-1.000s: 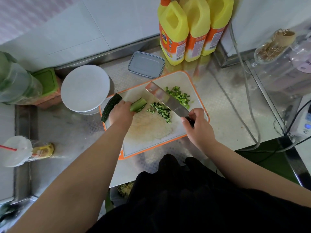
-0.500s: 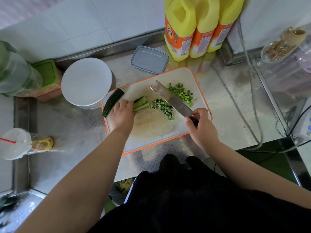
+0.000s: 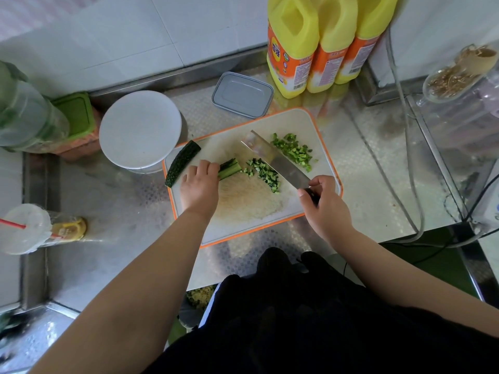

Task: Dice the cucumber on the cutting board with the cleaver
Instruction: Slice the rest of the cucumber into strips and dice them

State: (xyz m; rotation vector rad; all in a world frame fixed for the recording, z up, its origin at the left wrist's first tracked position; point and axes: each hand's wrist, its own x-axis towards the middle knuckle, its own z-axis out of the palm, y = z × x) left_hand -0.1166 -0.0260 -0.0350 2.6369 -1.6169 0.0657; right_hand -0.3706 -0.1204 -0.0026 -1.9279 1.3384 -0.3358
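Note:
A white cutting board [image 3: 318, 130] with an orange rim lies on the steel counter. My left hand [image 3: 199, 184] holds a bundle of cucumber strips [image 3: 229, 168] down on the board, its cut end pointing right. A dark half cucumber [image 3: 182, 162] lies at the board's left edge, behind that hand. My right hand [image 3: 322, 203] grips the dark handle of the cleaver [image 3: 272, 157], whose blade is tilted over the board. Small diced pieces [image 3: 263, 172] lie left of the blade, and a larger heap of dice [image 3: 295, 151] lies to its right.
A white round lid [image 3: 140, 128] covers a container left of the board. A grey lidded box [image 3: 241, 94] and yellow bottles [image 3: 291, 44] stand behind it. A drink cup [image 3: 25, 228] lies at the left, cables [image 3: 405, 157] run on the right.
The camera view has shifted slightly. My left hand slid a little left along the cucumber strips. The cleaver stays tilted between the two heaps of dice.

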